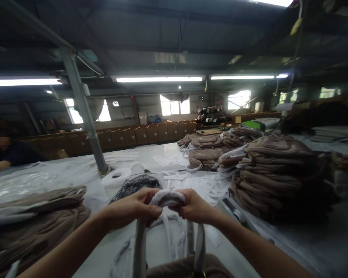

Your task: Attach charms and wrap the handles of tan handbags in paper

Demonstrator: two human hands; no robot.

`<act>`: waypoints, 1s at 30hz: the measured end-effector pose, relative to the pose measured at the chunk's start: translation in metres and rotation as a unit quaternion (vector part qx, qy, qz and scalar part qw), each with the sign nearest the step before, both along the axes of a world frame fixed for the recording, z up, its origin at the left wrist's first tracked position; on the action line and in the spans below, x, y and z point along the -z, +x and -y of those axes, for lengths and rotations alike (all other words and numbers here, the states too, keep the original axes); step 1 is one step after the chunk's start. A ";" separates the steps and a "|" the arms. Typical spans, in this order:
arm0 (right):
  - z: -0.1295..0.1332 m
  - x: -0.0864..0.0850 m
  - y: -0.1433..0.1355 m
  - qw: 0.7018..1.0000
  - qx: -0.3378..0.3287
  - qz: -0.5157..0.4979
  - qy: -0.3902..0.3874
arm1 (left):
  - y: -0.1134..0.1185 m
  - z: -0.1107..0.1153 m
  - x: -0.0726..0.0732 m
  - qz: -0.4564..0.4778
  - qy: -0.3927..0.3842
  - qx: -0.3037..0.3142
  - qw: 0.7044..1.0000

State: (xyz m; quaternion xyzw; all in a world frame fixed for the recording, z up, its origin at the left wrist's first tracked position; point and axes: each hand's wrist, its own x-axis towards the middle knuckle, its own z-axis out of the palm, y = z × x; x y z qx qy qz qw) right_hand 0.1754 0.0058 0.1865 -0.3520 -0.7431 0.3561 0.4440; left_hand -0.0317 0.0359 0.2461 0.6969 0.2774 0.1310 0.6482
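Note:
Both hands are raised in front of me, a short way apart, on a loop of strap wrapped in white material (167, 197). My left hand (145, 206) grips the loop's left end, thumb on top. At its right end, my right hand (191, 206) has its fingers closed round the wrapping. Pale straps run down from the hands to a brown bag (185, 267) at the bottom edge, where a gold-coloured ring shows. Behind my left hand lies a black and white speckled bundle (139, 184).
Brown bags are piled high on the right (278, 173), with more behind (205, 150). Brown items (46, 224) lie at the left. A metal post (85, 112) rises from the white table (165, 148). A person's arm (1, 166) shows at the far left.

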 end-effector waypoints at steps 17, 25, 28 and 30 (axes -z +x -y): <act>-0.021 0.011 0.012 0.996 0.056 -0.062 -0.019 | -0.047 -0.017 0.152 0.055 0.019 -0.173 0.983; -0.022 0.005 0.024 0.993 -0.011 0.033 -0.112 | -0.048 -0.011 0.169 0.090 -0.077 -0.261 0.958; -0.026 0.008 0.025 0.994 0.017 0.022 -0.104 | -0.042 -0.002 0.171 0.084 -0.129 -0.275 0.949; -0.027 0.010 0.025 0.995 0.037 0.007 -0.093 | -0.038 0.004 0.175 0.049 -0.124 -0.265 0.955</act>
